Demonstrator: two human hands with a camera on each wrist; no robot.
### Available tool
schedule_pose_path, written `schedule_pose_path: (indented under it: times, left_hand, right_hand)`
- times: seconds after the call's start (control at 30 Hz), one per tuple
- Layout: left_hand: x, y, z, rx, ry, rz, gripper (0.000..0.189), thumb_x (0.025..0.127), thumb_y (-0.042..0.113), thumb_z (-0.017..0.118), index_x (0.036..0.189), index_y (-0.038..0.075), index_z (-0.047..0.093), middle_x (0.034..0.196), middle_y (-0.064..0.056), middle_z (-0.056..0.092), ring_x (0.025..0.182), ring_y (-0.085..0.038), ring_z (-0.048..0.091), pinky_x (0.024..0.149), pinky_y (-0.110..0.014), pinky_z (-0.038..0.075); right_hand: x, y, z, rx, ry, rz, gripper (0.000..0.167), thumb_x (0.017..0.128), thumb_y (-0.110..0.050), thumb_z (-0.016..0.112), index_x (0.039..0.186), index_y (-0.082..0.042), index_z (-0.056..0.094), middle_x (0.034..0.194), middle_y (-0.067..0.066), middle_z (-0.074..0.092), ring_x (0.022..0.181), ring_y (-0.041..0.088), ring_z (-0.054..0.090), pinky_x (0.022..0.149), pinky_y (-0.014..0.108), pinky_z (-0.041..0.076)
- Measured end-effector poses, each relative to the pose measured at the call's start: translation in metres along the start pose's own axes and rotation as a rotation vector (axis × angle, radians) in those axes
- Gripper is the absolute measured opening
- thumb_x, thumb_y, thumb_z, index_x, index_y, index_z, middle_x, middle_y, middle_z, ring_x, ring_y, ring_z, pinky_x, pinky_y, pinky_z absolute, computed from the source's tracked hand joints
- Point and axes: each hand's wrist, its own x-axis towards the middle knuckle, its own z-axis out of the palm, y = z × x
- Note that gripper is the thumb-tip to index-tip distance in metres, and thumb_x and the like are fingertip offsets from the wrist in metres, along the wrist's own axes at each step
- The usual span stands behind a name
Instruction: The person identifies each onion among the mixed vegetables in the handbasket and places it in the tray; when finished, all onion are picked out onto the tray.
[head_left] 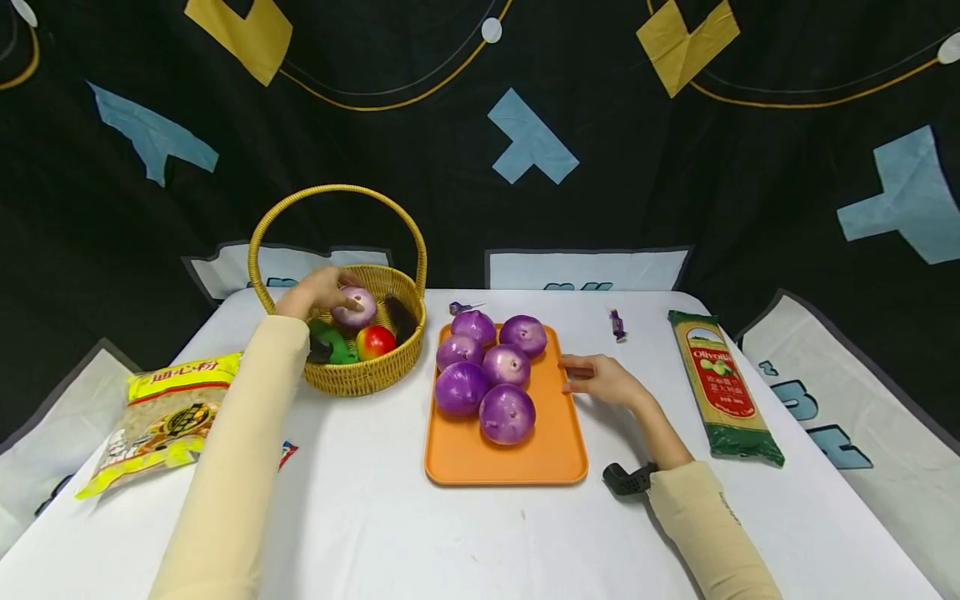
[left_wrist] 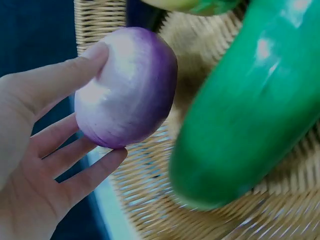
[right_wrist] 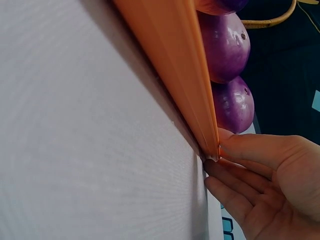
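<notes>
My left hand (head_left: 318, 292) grips a purple onion (left_wrist: 127, 87) inside the wicker basket (head_left: 360, 379), thumb on one side and fingers around the other. Close to that onion, in the left wrist view, lies a long green vegetable (left_wrist: 250, 110). A red and yellow fruit (head_left: 376, 342) and a dark eggplant (head_left: 401, 318) also sit in the basket. At the orange tray (head_left: 510, 468), my right hand (head_left: 607, 383) pinches the right rim, thumb (right_wrist: 250, 149) above and fingertips below. Several purple onions (head_left: 507, 414) are grouped on the tray's far and middle part.
A yellow-edged food bag (head_left: 168, 417) lies left of the basket, partly behind my left sleeve. On the far right is a green pasta packet (head_left: 723, 383). Small wrapped candies (head_left: 617, 325) lie about the white table (head_left: 375, 517). The basket's tall handle (head_left: 337, 188) arches above my left hand.
</notes>
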Motion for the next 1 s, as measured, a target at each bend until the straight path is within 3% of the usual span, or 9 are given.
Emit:
schedule_pose_path:
  times: [0.23, 0.4, 0.57, 0.77, 0.83, 1.0]
  left_hand:
    - [-0.017, 0.022, -0.019, 0.028, 0.126, 0.110, 0.048, 0.087, 0.022, 0.073, 0.128, 0.002, 0.058, 0.125, -0.025, 0.054, 0.105, -0.039, 0.051, 0.093, -0.053, 0.047]
    - [-0.040, 0.043, -0.016, 0.016, 0.178, 0.248, 0.047, 0.083, 0.017, 0.076, 0.126, 0.007, 0.061, 0.127, -0.019, 0.056, 0.109, -0.035, 0.051, 0.093, -0.051, 0.048]
    - [-0.067, 0.074, 0.003, 0.020, 0.176, 0.402, 0.050, 0.080, 0.024, 0.080, 0.126, 0.013, 0.063, 0.130, -0.012, 0.057, 0.119, -0.032, 0.050, 0.095, -0.052, 0.047]
    - [-0.099, 0.110, 0.036, 0.001, 0.118, 0.603, 0.050, 0.079, 0.031, 0.081, 0.124, 0.017, 0.064, 0.127, -0.006, 0.059, 0.116, -0.026, 0.053, 0.089, -0.043, 0.053]
    - [-0.106, 0.118, 0.047, -0.014, 0.096, 0.664, 0.049, 0.079, 0.030, 0.081, 0.124, 0.017, 0.065, 0.127, -0.005, 0.059, 0.116, -0.024, 0.054, 0.091, -0.040, 0.052]
    - [-0.119, 0.131, 0.075, -0.051, 0.029, 0.744, 0.048, 0.080, 0.031, 0.080, 0.124, 0.019, 0.064, 0.126, -0.001, 0.060, 0.110, -0.016, 0.055, 0.081, -0.030, 0.053]
  right_hand:
    - [-0.001, -0.001, -0.003, -0.001, 0.003, -0.009, 0.050, 0.092, -0.008, 0.065, 0.135, 0.010, 0.048, 0.140, 0.025, 0.046, 0.121, 0.038, 0.053, 0.101, 0.045, 0.042]
    - [-0.001, -0.003, -0.003, -0.012, 0.001, 0.011, 0.050, 0.092, -0.009, 0.065, 0.135, 0.008, 0.048, 0.140, 0.024, 0.046, 0.122, 0.037, 0.052, 0.102, 0.044, 0.042]
    - [-0.001, -0.004, -0.001, -0.015, 0.004, 0.020, 0.049, 0.092, -0.008, 0.065, 0.135, 0.008, 0.049, 0.140, 0.024, 0.047, 0.122, 0.037, 0.052, 0.103, 0.044, 0.041]
    - [-0.001, -0.004, 0.000, -0.015, 0.008, 0.018, 0.049, 0.092, -0.007, 0.065, 0.135, 0.008, 0.049, 0.139, 0.024, 0.047, 0.122, 0.037, 0.052, 0.102, 0.044, 0.041]
    - [-0.001, -0.004, 0.001, -0.007, 0.007, 0.008, 0.049, 0.091, -0.006, 0.064, 0.135, 0.009, 0.048, 0.139, 0.025, 0.047, 0.122, 0.038, 0.052, 0.102, 0.044, 0.042]
    - [-0.001, -0.002, 0.002, 0.018, 0.006, -0.025, 0.049, 0.091, -0.004, 0.065, 0.133, 0.013, 0.048, 0.137, 0.028, 0.047, 0.121, 0.040, 0.052, 0.100, 0.044, 0.043]
